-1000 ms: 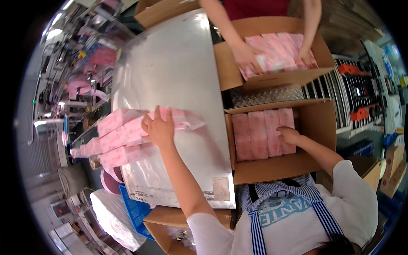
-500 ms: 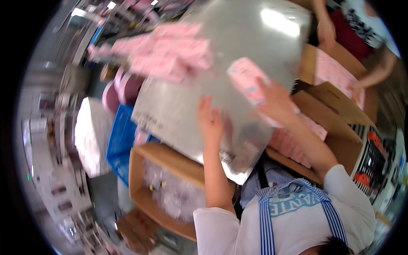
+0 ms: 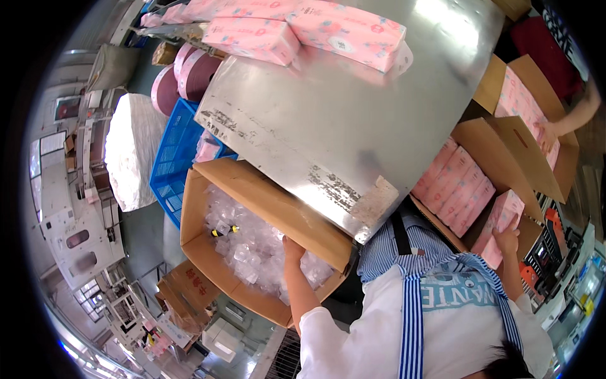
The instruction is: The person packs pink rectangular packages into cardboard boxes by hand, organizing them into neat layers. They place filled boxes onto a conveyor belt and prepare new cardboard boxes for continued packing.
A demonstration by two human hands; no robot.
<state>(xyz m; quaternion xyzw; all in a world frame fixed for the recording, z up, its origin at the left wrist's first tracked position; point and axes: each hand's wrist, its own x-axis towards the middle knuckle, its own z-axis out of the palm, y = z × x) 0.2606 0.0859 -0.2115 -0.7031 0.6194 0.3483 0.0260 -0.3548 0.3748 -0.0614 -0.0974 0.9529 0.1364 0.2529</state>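
Note:
My right hand (image 3: 507, 240) grips a pink, flower-printed tissue pack (image 3: 504, 211) at the right end of an open cardboard box (image 3: 483, 136). The pack stands tilted beside a row of similar pink packs (image 3: 456, 189) in that box. My left hand (image 3: 292, 250) reaches into another cardboard box (image 3: 252, 189), which holds many clear, crumpled plastic pieces (image 3: 249, 256). It is close to the box's inner flap. Its fingers are mostly hidden, so I cannot make out whether they hold anything.
A metal table (image 3: 328, 120) lies ahead, with several pink packs (image 3: 347, 31) at its far side. On the left are a blue crate (image 3: 173, 161), pink rolls (image 3: 199, 72) and a white wrapped bundle (image 3: 131, 151). A co-worker's hand (image 3: 548, 136) touches packs in a box at right.
My right hand has carried the pack from above the table rightward into the box. My left hand has moved from over the table down to the box of plastic pieces. The view has shifted.

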